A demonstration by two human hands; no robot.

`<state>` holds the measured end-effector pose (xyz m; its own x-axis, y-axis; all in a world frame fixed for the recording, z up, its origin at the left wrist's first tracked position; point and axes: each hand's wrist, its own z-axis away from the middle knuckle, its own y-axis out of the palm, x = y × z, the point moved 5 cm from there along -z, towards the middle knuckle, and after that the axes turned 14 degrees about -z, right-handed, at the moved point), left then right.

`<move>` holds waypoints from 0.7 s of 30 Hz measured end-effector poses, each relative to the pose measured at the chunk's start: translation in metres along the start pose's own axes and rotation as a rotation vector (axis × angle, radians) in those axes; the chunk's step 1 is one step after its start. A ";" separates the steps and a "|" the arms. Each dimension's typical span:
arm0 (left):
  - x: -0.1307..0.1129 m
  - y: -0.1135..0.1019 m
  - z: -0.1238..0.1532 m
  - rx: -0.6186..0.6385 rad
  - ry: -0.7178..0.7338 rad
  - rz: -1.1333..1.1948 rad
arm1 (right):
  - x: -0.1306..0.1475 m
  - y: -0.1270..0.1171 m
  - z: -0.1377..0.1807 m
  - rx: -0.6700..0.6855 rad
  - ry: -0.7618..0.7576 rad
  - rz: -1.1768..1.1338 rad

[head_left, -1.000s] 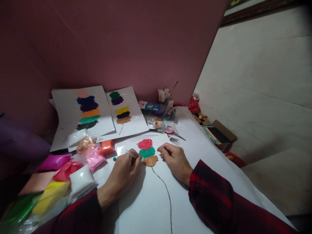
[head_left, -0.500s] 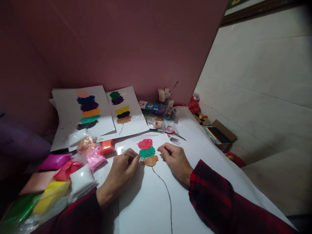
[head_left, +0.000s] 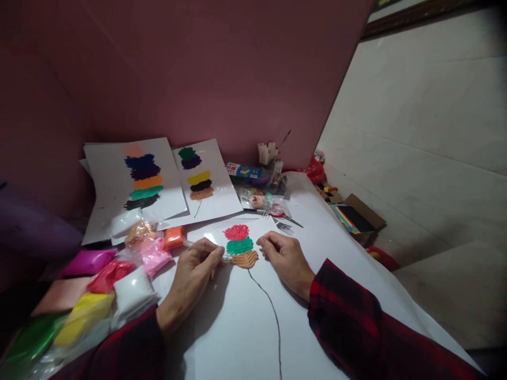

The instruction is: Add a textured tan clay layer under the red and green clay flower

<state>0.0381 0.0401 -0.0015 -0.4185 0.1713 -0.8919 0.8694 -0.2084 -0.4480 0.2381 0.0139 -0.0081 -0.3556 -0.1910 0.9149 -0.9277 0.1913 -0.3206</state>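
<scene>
On a white sheet lie three stacked bands of textured clay: red clay, green clay and brown clay. From the brown band a thin dark line curves down the sheet. My left hand is closed around a slim, pale, see-through stick tool, whose tip is at the left edge of the brown clay. Just right of the bands, my right hand rests with thumb and fingers pinched together. Whatever may be between those fingertips is hidden.
Several bags of coloured clay crowd the left side. Sheets with clay bands lean at the back. A fork, scissors and a blue box lie beyond my hands. An open cardboard box stands right of the table.
My left hand has shifted slightly left and turned, with the stick tool lying flatter and its tip now at the brown clay's edge. The right hand has hardly moved.
</scene>
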 end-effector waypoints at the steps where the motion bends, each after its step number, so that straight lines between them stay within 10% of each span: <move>1: 0.001 0.000 0.000 -0.002 0.004 0.005 | 0.000 0.000 0.000 -0.001 0.000 0.001; 21: 0.003 0.000 0.004 -0.038 0.189 -0.149 | -0.004 0.000 0.000 -0.005 -0.012 0.008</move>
<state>0.0361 0.0366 -0.0047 -0.4894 0.3755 -0.7871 0.8125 -0.1316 -0.5680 0.2393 0.0145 -0.0120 -0.3642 -0.2014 0.9093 -0.9243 0.1976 -0.3265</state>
